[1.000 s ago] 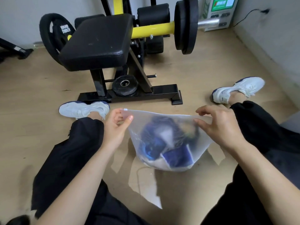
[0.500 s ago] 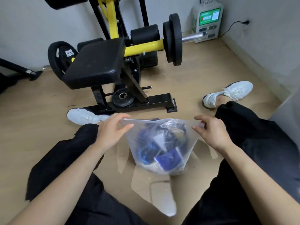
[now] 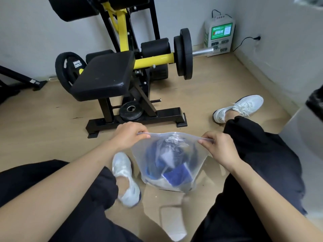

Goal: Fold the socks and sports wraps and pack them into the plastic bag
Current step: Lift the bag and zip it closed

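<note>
1. left hand (image 3: 130,136): thumb and fingers pinch the top-left corner of the plastic bag (image 3: 199,159).
2. right hand (image 3: 219,148): pinches the top-right corner of the same rim.
3. The hands are apart, with the bag mouth pulled into a nearly straight line between them (cannot tell if it is sealed).
4. The bag hangs between the person's knees, low over the floor (image 3: 43,128); cannot tell if its bottom touches.
5. Contents: folded fabric (image 3: 176,175) shows through the plastic, blue and dark with some white at the bottom. Socks vs wraps can't be told apart.
6. Feet: left sneaker (image 3: 125,179) just beside the bag, right sneaker (image 3: 241,107) further out.
7. Behind the bag: black-and-yellow weight machine (image 3: 104,81), and a green-screened box (image 3: 219,38) in the corner.
</note>
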The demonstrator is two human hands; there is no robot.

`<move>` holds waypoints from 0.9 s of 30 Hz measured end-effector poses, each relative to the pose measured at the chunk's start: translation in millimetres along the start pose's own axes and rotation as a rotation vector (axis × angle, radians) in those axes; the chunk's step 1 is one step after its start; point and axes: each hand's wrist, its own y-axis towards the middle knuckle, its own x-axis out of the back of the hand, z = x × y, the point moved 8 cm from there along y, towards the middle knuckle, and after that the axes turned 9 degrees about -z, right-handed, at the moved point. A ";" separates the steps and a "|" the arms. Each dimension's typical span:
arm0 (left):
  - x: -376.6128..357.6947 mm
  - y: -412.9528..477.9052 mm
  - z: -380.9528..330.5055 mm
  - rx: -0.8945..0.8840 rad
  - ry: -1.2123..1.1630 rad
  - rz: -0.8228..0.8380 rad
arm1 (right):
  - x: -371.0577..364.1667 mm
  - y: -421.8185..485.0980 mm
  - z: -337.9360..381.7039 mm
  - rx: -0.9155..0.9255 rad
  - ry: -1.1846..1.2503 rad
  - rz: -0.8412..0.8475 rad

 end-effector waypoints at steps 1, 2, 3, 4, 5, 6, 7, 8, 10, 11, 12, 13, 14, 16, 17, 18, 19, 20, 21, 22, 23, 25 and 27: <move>3.0 3.5 -2.8 -0.007 -0.006 0.020 | 2.8 0.0 5.8 0.006 0.040 -0.016; 6.3 6.3 -5.5 -0.008 -0.032 0.030 | 6.4 0.8 12.6 0.004 0.089 -0.031; 10.8 8.8 -7.3 -0.006 -0.079 0.023 | 10.2 2.3 20.7 -0.001 0.136 -0.045; 16.6 11.2 -8.2 -0.002 -0.136 0.000 | 14.3 4.8 29.6 0.001 0.168 -0.063; 22.7 12.5 -8.7 0.006 -0.200 -0.033 | 18.8 8.3 39.6 0.015 0.185 -0.081; 29.8 12.4 -9.9 0.013 -0.262 -0.070 | 23.4 12.1 51.2 0.038 0.191 -0.100; 37.3 11.7 -10.6 0.016 -0.314 -0.111 | 28.1 16.6 63.1 0.062 0.191 -0.120; 46.4 11.8 -12.9 0.010 -0.354 -0.152 | 33.1 22.2 76.4 0.086 0.185 -0.133; 61.6 15.6 -20.8 -0.006 -0.403 -0.202 | 38.8 32.7 98.3 0.116 0.144 -0.132; 69.9 18.8 -25.1 -0.019 -0.412 -0.222 | 41.9 38.8 110.2 0.136 0.097 -0.129; 78.7 23.5 -29.8 -0.041 -0.412 -0.237 | 45.9 47.1 120.9 0.152 0.051 -0.129; 86.9 29.0 -32.8 -0.060 -0.411 -0.249 | 51.0 55.9 131.2 0.165 0.014 -0.130; 96.0 35.2 -34.4 -0.073 -0.413 -0.265 | 56.7 66.9 141.8 0.179 -0.017 -0.125; 114.2 50.5 -35.8 -0.076 -0.409 -0.314 | 69.0 93.9 157.3 0.188 -0.064 -0.121; 121.0 59.4 -35.0 -0.074 -0.414 -0.337 | 74.3 108.5 161.5 0.178 -0.074 -0.117; 126.6 67.7 -35.3 -0.078 -0.427 -0.357 | 78.1 122.2 164.5 0.163 -0.076 -0.108; 130.7 76.7 -35.8 -0.079 -0.435 -0.373 | 80.1 135.5 166.1 0.147 -0.075 -0.094; 133.7 85.9 -37.6 -0.090 -0.433 -0.386 | 80.1 148.0 165.2 0.126 -0.071 -0.072; 135.2 95.8 -39.6 -0.100 -0.424 -0.396 | 78.5 159.8 161.6 0.102 -0.061 -0.048; 134.8 106.3 -41.4 -0.109 -0.413 -0.404 | 76.1 170.6 156.6 0.077 -0.046 -0.027; 133.1 117.3 -43.3 -0.116 -0.403 -0.406 | 73.7 181.0 150.0 0.052 -0.024 -0.012; 124.0 139.9 -46.5 -0.130 -0.390 -0.398 | 70.4 198.5 130.4 -0.022 0.066 -0.008; 109.8 160.1 -48.6 -0.132 -0.420 -0.376 | 64.0 210.7 105.0 -0.111 0.178 -0.002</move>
